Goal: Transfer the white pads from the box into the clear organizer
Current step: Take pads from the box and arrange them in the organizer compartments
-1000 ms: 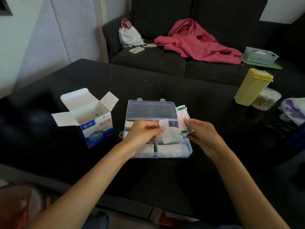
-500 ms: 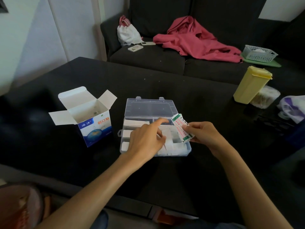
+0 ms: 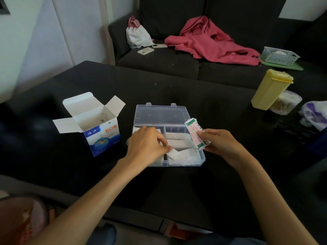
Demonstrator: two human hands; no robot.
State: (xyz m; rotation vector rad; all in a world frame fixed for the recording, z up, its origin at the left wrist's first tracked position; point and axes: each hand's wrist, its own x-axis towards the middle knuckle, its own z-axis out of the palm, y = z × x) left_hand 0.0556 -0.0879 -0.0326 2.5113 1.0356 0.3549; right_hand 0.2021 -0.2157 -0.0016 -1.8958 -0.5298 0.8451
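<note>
The clear organizer lies open on the black table, lid flat behind it. Several white pads fill its compartments. My left hand rests over the organizer's left half, fingertips pinching the corner of a white pad at the front right compartment. My right hand hovers at the organizer's right edge, gripping a stack of wrapped strips with red print and green ends. The blue and white box stands open to the left; its inside looks almost empty.
A yellow lidded container and a clear tub stand at the right. A purple and white bag lies at the far right. A dark sofa behind carries a pink jacket, white bag, phone and basket.
My left hand carried a white pad down into the organizer and now pinches it at the front right compartment. My right hand stayed at the right edge with the strips.
</note>
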